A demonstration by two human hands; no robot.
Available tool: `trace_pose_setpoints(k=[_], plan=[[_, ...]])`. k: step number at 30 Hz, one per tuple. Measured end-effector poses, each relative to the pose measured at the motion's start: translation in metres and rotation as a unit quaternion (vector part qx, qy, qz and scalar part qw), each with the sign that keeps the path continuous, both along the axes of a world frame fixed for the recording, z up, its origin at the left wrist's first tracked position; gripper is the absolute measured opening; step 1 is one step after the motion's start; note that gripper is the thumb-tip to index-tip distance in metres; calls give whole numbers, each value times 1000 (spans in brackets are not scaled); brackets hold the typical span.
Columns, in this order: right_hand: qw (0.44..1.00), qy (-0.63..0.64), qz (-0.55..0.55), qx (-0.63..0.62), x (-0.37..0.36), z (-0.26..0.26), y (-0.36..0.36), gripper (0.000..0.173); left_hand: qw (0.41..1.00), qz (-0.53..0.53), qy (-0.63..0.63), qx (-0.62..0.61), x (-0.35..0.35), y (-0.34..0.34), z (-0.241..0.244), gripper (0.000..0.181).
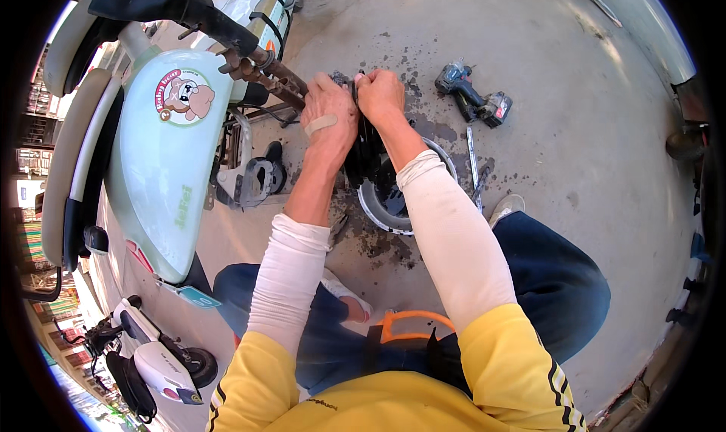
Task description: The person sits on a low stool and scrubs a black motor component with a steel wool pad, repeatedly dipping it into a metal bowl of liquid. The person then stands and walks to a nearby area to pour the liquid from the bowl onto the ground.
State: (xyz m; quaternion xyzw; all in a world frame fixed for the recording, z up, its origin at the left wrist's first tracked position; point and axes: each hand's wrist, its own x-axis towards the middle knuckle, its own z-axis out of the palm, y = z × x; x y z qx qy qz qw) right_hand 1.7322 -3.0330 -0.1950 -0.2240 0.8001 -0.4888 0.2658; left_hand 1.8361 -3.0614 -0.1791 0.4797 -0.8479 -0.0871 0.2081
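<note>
My left hand [330, 106], with a bandage strip across its back, is closed around the left side of a black rubber tyre or tube [361, 155]. Against the other side, my right hand [383, 94] pinches its upper edge with thumb and bent fingers. Both hands are close together and partly cover the rubber. Below it, a round basin [374, 208] with a pale rim stands on wet-spotted ground. Its dark inside looks wet, and my right forearm hides part of it. Rusty metal tubes [278, 80] reach down from the upper left to beside my left hand.
A pale green scooter body [164, 205] fills the left. On the concrete to the right lie a cordless impact driver [462, 88] and a long metal hand tool [472, 154]. A small dark tool [338, 228] lies left of the basin. A white scooter [164, 369] stands lower left.
</note>
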Motion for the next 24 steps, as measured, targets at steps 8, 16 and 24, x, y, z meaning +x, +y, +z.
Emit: trace_pose_setpoints(k=[8,16,24], plan=[[997,-9,10,74,-18,-4,-31,39,998,49,41,-15,15,40,-16,38],[995,-64,0,83,-34,-15,-46,40,993,24,118,19,106,133,-146,47],[990,11,-117,-81,53,-70,135,27,820,138,251,496,137,139,-169,54]])
